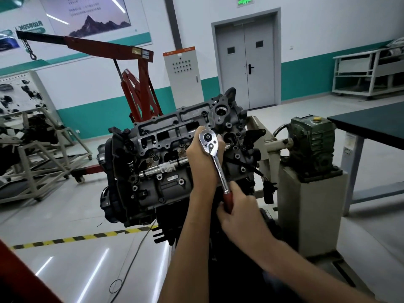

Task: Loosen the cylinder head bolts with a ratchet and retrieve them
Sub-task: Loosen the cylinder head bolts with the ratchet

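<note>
Two hands are set on the ratchet [220, 170]: the left hand [202, 158] is cupped round its chromed head with the fingers curled behind it, and the right hand [239, 212] is clenched round the red grip at the lower end of the handle. The tool's head is held over the upper face of the cylinder head [166, 136], towards its right end, on an engine carried by a stand [306, 206]. The bolt being worked and any socket are hidden beneath the ratchet head and the left palm, so how far it has been backed out cannot be told. Several failures can be foreseen. If the handle is pulled while the drive is tilted, the socket could be levered off and the bolt head rounded. If a tight bolt lets go suddenly, the right knuckles could be thrown against the castings just beside them. If the direction lever is set the wrong way, the bolt would be tightened rather than freed. Should the stand's gearbox [312, 143] not be holding firmly, the engine might be rocked by the pull. Once freed, a bolt could be dropped into one of the open cavities of the head, or onto the floor [65, 215], where a loose cable [135, 256] is also lying near the feet.
</note>
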